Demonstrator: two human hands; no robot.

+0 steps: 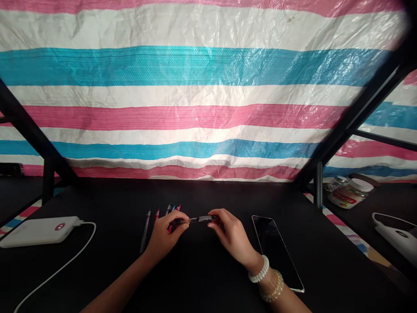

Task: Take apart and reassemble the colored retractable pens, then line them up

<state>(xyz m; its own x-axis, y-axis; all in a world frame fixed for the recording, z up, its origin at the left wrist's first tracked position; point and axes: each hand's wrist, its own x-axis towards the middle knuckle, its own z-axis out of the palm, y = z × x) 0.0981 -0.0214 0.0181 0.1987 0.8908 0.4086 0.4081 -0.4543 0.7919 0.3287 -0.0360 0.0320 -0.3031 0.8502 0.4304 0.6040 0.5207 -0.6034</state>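
Observation:
A dark pen (198,219) with a grey section lies level between my two hands, above the black table. My left hand (167,228) pinches its left end between thumb and fingers. At the other end my right hand (230,228) grips the pen's tip with closed fingers. Several other pens lie behind and beside my left hand, among them a dark pen (145,230) and a red pen (157,214); my hand covers parts of them. Two bracelets, one white (259,269) and one clear (274,287), circle my right wrist.
A smartphone (276,250) with a dark screen lies right of my right hand. At the left sits a white power bank (41,231) with a white cable (73,257). Black frame bars (353,113) slant at both sides. Beyond the right one stands a jar (350,193).

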